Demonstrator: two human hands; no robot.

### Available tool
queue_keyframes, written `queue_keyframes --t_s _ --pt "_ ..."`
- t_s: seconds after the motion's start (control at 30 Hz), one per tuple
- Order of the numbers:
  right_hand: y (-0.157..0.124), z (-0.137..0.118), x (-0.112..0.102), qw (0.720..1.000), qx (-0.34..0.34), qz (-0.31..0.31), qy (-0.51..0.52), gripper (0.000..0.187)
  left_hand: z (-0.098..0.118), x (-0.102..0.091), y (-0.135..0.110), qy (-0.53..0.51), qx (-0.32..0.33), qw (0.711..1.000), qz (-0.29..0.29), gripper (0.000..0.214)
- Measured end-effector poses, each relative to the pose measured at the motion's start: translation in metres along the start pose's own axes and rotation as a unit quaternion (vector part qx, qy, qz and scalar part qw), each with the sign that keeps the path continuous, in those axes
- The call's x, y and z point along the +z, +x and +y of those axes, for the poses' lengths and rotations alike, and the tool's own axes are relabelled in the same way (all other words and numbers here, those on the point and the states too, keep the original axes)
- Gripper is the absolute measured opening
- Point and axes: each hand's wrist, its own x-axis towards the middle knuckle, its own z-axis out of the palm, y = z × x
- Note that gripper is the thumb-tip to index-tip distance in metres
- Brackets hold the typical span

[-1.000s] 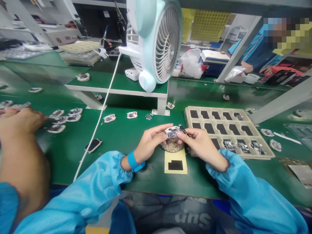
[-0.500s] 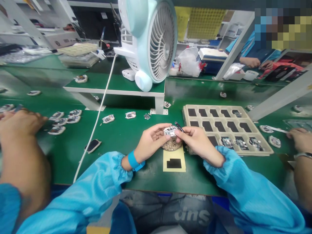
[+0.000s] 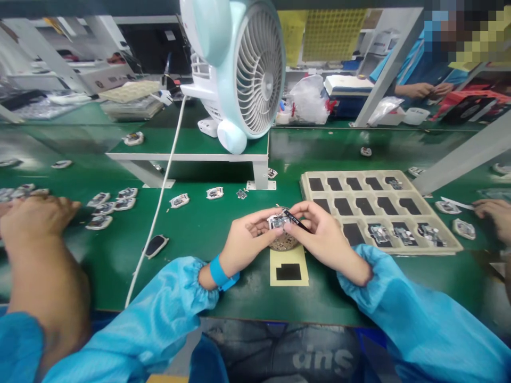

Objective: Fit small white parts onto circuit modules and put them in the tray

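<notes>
Nearest us, below our hands, dark trousers [image 3: 243,343] carry pale letters [image 3: 322,360] that seem to read "Sup", upside down from where we sit. Our blue sleeves [image 3: 423,308] reach over the green counter [image 3: 247,306], with a blue wristband [image 3: 217,271] behind our left hand [image 3: 245,236]. Just below our hands lies a yellow sheet [image 3: 303,279] bearing a black patch [image 3: 288,272]. Our left hand grips a small white-rimmed casing [image 3: 277,220] between thumb and fingers, over a round speckled pad [image 3: 283,244]. Our right hand [image 3: 323,231] pinches a slim black strip [image 3: 296,219], its end at the casing; the white marks on it are too small to read. Left of our left hand lies a black-faced casing [image 3: 155,246], and farther left, more white casings [image 3: 99,222] cluster near a co-worker's hand [image 3: 40,218]. Right of our right hand sits a beige tray [image 3: 451,242] of dark rectangles, some compartments holding circuit parts [image 3: 379,234]; beyond it, another co-worker's hand [image 3: 497,213] rests near the counter's edge. Ahead of our hands, a pale blue fan [image 3: 261,80] stands on a low green stand [image 3: 179,142]. Farthest, upper right, a person's hands [image 3: 419,89] meet.
</notes>
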Motion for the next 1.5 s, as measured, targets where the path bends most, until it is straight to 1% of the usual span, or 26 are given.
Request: queue_keyframes --t_s 0.1,0.2,0.33,0.5,0.67,0.8,0.9,0.97,1.03,1.1,1.17,1.2,1.27,1.3,1.4,1.5 --pt "0.002 0.0 -0.001 0.999 0.017 -0.021 0.032 0.029 -0.003 0.001 -0.001 -0.025 -0.007 1.0 -0.01 0.049" --pt "0.005 0.002 -0.003 0.997 0.029 -0.033 0.062 0.033 -0.002 0.002 -0.001 -0.028 -0.014 0.999 -0.01 0.05" --pt "0.005 0.002 -0.003 0.997 0.039 -0.025 0.069 0.036 0.003 0.002 0.0 -0.02 -0.01 1.0 -0.005 0.045" --pt "0.004 0.0 0.001 0.997 0.034 -0.013 0.064 0.038 0.005 0.002 0.0 -0.012 0.0 1.0 0.006 0.041" --pt "0.004 -0.003 0.0 0.998 0.024 -0.034 0.041 0.024 0.002 0.002 0.001 0.01 0.046 0.999 0.002 0.031" --pt "0.003 -0.006 -0.001 1.0 0.003 -0.009 -0.014 0.013 -0.003 0.002 0.0 0.062 0.035 0.997 -0.001 0.038" --pt "0.001 -0.005 0.002 0.999 -0.011 -0.001 -0.034 0.01 -0.006 0.002 -0.003 0.125 0.035 0.991 0.024 0.03" --pt "0.0 -0.002 0.004 0.998 -0.026 0.007 -0.048 0.01 -0.007 0.003 -0.005 0.152 0.048 0.986 0.048 0.026" --pt "0.0 0.0 0.004 0.995 -0.051 0.016 -0.081 0.012 -0.008 0.002 -0.006 0.166 0.06 0.982 0.061 0.026" --pt "0.002 0.0 0.001 0.988 -0.075 0.011 -0.134 0.013 -0.008 0.0 -0.005 0.185 0.072 0.978 0.066 0.026" --pt "0.004 -0.002 -0.005 0.975 -0.111 -0.001 -0.193 0.011 -0.007 -0.002 -0.003 0.224 0.089 0.968 0.067 0.024" --pt "0.004 -0.003 -0.009 0.967 -0.134 -0.004 -0.215 0.015 -0.007 -0.002 -0.002 0.247 0.102 0.961 0.065 0.022" --pt "0.005 -0.004 -0.014 0.955 -0.187 0.003 -0.23 0.028 -0.005 -0.003 0.0 0.293 0.131 0.946 0.054 0.017" --pt "0.005 -0.004 -0.016 0.951 -0.211 0.008 -0.226 0.028 -0.003 -0.003 0.0 0.314 0.145 0.937 0.047 0.015" --pt "0.006 -0.002 -0.018 0.944 -0.258 0.015 -0.204 0.011 -0.001 -0.002 0.001 0.364 0.181 0.913 0.034 0.013" --pt "0.008 0.005 -0.02 0.93 -0.284 -0.017 -0.233 0.011 -0.002 -0.002 0.002 0.385 0.196 0.901 0.028 0.015"
